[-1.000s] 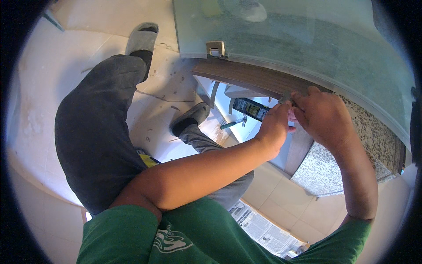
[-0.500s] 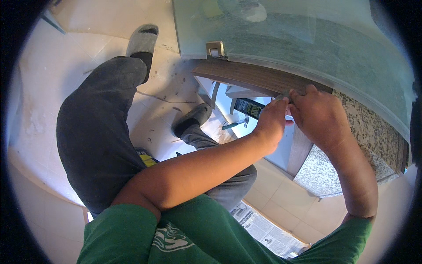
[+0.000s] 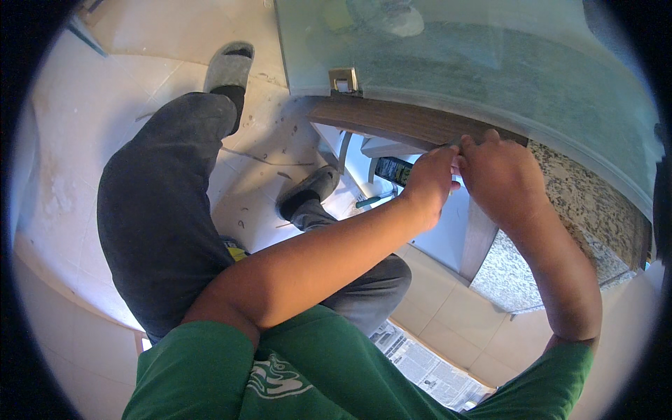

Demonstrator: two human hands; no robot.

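While the left hand (image 3: 428,183) has crept slightly up the dark tube (image 3: 393,170) it grips, the right hand (image 3: 502,178) stays pinched at the wooden edge (image 3: 392,126) under the glass top (image 3: 490,63), suggesting fine work continuing there.

Your left hand (image 3: 428,183) and right hand (image 3: 500,178) meet under the brown wooden edge (image 3: 392,124), fingertips pressed together so closely that whatever they pinch cannot be made out. The left hand covers one end of the dark tube (image 3: 392,169) behind it; its nozzle is out of sight. Your left forearm hides part of the grey-trousered leg (image 3: 364,280). The green shirt (image 3: 294,371) covers a stretch of the newspaper (image 3: 427,367), whose print is too small to read. The glass panel (image 3: 490,56) runs off the top, objects behind it only blurred shapes.
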